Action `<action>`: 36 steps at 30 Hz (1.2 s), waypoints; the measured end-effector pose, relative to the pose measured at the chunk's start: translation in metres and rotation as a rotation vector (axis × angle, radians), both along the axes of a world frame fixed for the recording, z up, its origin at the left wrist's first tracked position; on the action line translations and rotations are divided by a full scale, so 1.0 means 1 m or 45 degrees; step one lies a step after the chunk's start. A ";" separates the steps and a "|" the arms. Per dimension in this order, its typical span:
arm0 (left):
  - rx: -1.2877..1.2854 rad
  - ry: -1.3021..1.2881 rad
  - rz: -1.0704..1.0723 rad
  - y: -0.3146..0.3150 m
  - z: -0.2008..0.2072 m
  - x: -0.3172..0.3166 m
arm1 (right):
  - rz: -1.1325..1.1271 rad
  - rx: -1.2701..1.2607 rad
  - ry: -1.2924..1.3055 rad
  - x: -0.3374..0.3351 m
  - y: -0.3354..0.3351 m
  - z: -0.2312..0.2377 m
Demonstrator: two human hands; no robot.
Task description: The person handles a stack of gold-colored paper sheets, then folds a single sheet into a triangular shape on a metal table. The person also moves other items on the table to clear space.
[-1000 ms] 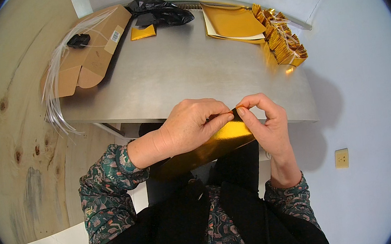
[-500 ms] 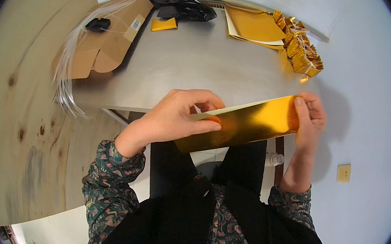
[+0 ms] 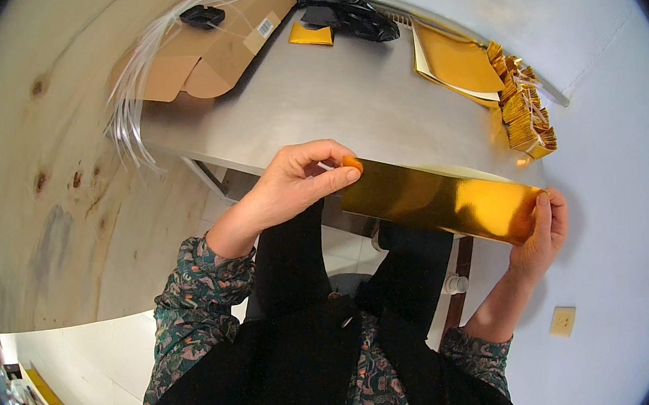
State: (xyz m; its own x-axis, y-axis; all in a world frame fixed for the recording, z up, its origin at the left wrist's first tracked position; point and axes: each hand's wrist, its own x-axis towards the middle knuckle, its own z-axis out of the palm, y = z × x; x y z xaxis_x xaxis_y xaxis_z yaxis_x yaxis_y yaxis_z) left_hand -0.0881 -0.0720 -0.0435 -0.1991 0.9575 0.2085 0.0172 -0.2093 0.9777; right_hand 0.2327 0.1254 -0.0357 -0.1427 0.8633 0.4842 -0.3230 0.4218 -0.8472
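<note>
Between my hands, above my lap and just off the table's front edge, a long strip of shiny gold foil paper (image 3: 440, 199) is stretched out. It looks folded lengthwise, with a pale inner side peeking out along its upper edge. My left hand (image 3: 299, 180) pinches the strip's upper left corner between thumb and fingers. At the other end, my right hand (image 3: 542, 232) grips the right edge, thumb on the gold face. The strip slants down toward the right.
On the metal table (image 3: 265, 105) lie a cardboard box (image 3: 200, 57) with clear plastic strands (image 3: 127, 117) over it, a black plastic bag (image 3: 346, 8), a small folded gold piece (image 3: 311, 34), a stack of gold sheets (image 3: 456, 59) and bundled pleated gold paper (image 3: 524, 112). A wall stands at right.
My right hand has moved right and down, tilting the gold strip. My left hand has shifted to the strip's upper left corner. The whole view has turned slightly.
</note>
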 end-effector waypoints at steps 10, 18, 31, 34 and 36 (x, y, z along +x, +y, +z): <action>0.095 -0.056 -0.027 0.010 0.000 0.003 | -0.005 -0.028 0.053 0.004 0.000 -0.002; 0.153 -0.292 0.014 0.010 0.004 0.006 | -0.054 -0.047 0.099 0.002 -0.006 0.003; 0.111 0.086 0.253 0.003 0.013 0.015 | -0.009 -0.035 0.104 0.004 -0.010 -0.001; -0.104 0.250 0.357 -0.006 0.022 0.018 | -0.005 -0.019 0.070 0.005 -0.010 -0.005; -0.116 0.118 0.298 -0.010 0.026 0.019 | -0.012 -0.021 0.073 0.003 -0.011 -0.007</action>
